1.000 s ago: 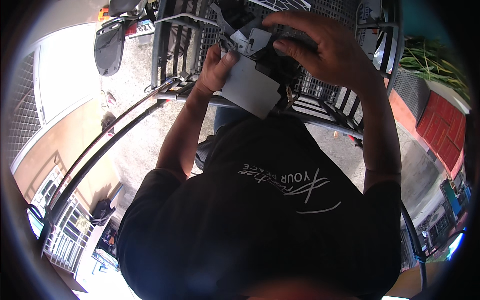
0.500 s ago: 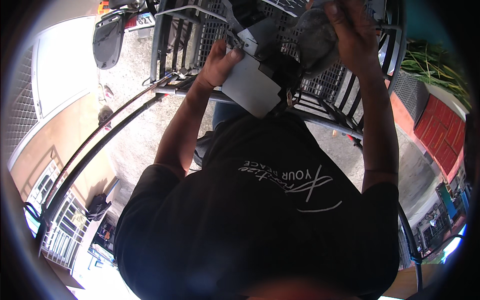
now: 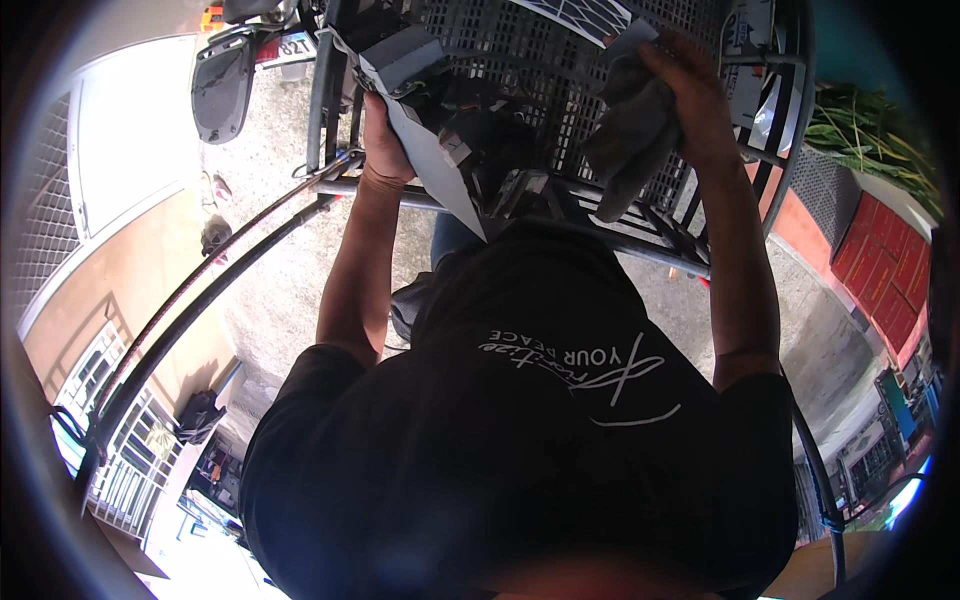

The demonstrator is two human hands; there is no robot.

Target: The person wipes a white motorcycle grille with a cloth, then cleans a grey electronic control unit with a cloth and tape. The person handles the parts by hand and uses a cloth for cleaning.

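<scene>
A boxy device with a flat light-grey panel (image 3: 432, 160) and dark inner parts (image 3: 490, 135) is tilted above the black mesh surface. Its left edge is gripped by my left hand (image 3: 385, 145), the fingers partly hidden behind the panel. My right hand (image 3: 690, 90) is closed on a crumpled dark-grey rag (image 3: 632, 130), which hangs down over the mesh, apart from the device. What the device is, I cannot make out.
The black mesh surface (image 3: 665, 30) sits in a metal-tube frame (image 3: 790, 110). At its far edge lies a white piece with dark lines (image 3: 580, 15). A vehicle mirror (image 3: 222, 88) stands at far left. Long curved tubes (image 3: 200, 305) run along the left.
My left hand has moved left and turned the device, so its panel is now steeply tilted and its dark inside shows. The rag has dropped lower in my right hand.
</scene>
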